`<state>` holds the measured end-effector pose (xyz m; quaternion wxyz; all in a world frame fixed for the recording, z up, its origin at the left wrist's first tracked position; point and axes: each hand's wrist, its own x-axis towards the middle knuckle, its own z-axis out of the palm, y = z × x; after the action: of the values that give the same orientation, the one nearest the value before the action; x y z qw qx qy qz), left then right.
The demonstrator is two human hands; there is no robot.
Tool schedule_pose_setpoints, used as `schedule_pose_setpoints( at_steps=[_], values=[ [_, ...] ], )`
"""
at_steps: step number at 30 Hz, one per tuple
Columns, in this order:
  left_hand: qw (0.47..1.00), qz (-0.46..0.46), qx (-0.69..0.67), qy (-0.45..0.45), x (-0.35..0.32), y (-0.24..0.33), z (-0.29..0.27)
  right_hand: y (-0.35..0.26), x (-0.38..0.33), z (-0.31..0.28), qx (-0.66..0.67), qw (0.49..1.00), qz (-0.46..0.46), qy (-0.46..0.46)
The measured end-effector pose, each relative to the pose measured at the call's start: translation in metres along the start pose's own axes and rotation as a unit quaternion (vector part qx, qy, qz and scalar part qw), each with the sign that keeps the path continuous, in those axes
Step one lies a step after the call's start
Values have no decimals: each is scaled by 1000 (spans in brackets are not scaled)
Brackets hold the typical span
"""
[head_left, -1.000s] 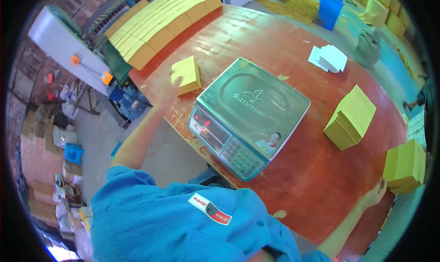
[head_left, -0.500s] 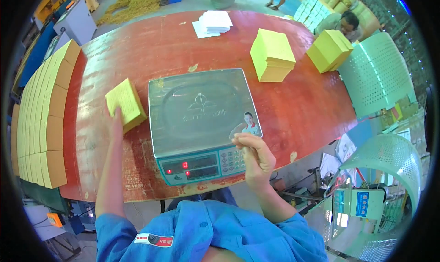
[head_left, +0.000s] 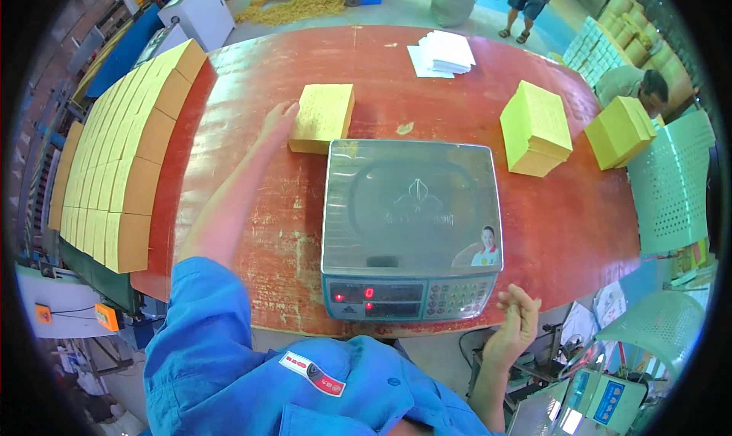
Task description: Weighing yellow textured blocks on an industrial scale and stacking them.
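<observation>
Paper stack (head_left: 323, 117) against left hand (head_left: 276, 123)

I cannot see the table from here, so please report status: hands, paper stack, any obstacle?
Left hand open, touching yellow paper stack beside the scale. Right hand empty, near scale's front corner. Scale pan bare; nothing between stack and scale.

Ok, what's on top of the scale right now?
Nothing: the scale pan is bare, showing only reflections. The left hand touches a yellow stack behind it. Whatever lies under the scale is hidden.
</observation>
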<state>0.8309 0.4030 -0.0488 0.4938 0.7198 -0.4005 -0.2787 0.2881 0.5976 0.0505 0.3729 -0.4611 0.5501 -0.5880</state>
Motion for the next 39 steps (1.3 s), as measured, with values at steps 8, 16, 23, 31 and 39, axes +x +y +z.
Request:
schedule_pose_setpoints(
  at_steps=[8,16,23,31,39],
  values=[
    [981,-190,41,-23,-23,25,10,25,62,-3,12,1000,7,-21],
    [974,-81,171,-128,8,77,104,2,78,22,4,994,-65,-84],
    [980,135,131,70,-70,29,-12,-32,39,97,107,960,-110,-233],
    [786,37,452,420,-321,-66,-380,-54,-100,191,101,841,-4,-531],
    [691,-74,527,489,-510,-137,-572,1,-278,291,27,777,149,-611]
  ],
)
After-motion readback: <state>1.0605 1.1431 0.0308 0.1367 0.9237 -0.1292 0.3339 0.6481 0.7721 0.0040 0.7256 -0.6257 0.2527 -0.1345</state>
